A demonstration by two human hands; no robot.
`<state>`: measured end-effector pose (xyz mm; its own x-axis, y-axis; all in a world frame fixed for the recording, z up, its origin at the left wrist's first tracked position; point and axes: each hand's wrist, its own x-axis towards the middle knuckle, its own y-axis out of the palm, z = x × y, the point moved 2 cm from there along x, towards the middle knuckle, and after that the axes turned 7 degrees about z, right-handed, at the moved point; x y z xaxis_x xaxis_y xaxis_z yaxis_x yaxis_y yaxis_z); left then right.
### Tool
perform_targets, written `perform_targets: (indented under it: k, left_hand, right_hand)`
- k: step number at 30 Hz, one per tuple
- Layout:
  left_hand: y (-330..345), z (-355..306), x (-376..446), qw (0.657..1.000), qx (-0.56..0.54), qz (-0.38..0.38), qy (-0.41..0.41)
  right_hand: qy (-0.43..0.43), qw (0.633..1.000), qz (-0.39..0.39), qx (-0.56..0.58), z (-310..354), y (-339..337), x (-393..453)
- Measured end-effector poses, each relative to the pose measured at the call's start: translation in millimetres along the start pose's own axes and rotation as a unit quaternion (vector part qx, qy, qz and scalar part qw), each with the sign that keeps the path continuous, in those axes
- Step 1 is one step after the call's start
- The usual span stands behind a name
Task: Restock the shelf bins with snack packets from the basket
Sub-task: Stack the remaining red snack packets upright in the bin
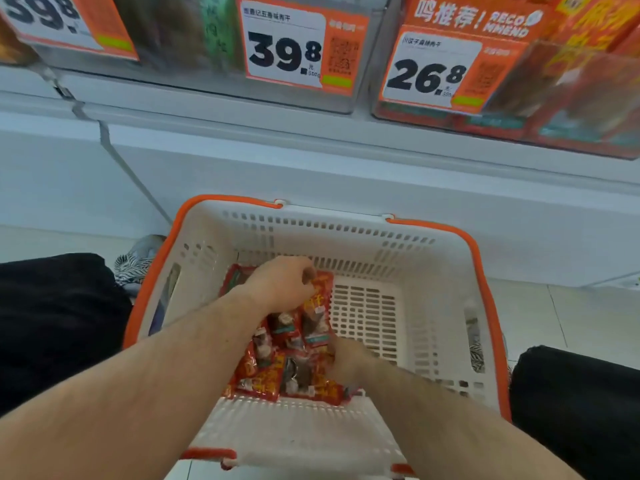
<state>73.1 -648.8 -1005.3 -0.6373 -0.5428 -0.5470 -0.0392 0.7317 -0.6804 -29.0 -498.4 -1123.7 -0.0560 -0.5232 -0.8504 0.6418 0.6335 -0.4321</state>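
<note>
Both hands down in the white basket among red snack packets. Left hand gripping one packet's top edge. Right hand curled into the pile, hold unclear.

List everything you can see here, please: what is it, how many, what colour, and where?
White plastic basket with orange rim: one, on the floor below the shelf.
Red snack packets: several, exact count unclear, piled in the basket's left half.
Clear shelf bins: at least two, on the shelf above.
Orange-and-white price tags: three, on the bin fronts.
Left hand: gripping packets at the pile's far end.
Right hand: gripping packets at the near end.
</note>
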Motion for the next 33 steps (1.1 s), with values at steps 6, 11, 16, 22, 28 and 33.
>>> perform_targets:
  k: [6,11,16,22,28,33]
  left_hand:
    - [-1,-1,2,1.000,-0.004,0.004,-0.004]
    - [-1,-11,-4,1.000,-0.006,0.020,0.006]
    - [-1,-41,-16,0.995,-0.039,0.085,0.043]
    - [-25,-86,-31,0.985,-0.108,-0.011,0.133]
    - [-54,-136,-45,0.957,-0.169,-0.132,0.195]
    - [-79,-183,-56,0.923,-0.264,-0.160,0.228]
  right_hand:
    - [0.027,0.999,0.019,-0.005,-14,5,5]
    - [0.002,0.999,-0.036,0.015,0,-53,-22]
    - [-0.051,0.991,-0.108,-0.067,17,-134,-79]
    - [-0.110,0.962,-0.181,-0.171,32,-212,-169]
    - [-0.143,0.948,-0.246,-0.143,35,-247,-245]
    - [-0.183,0.942,-0.282,-0.005,20,-274,-298]
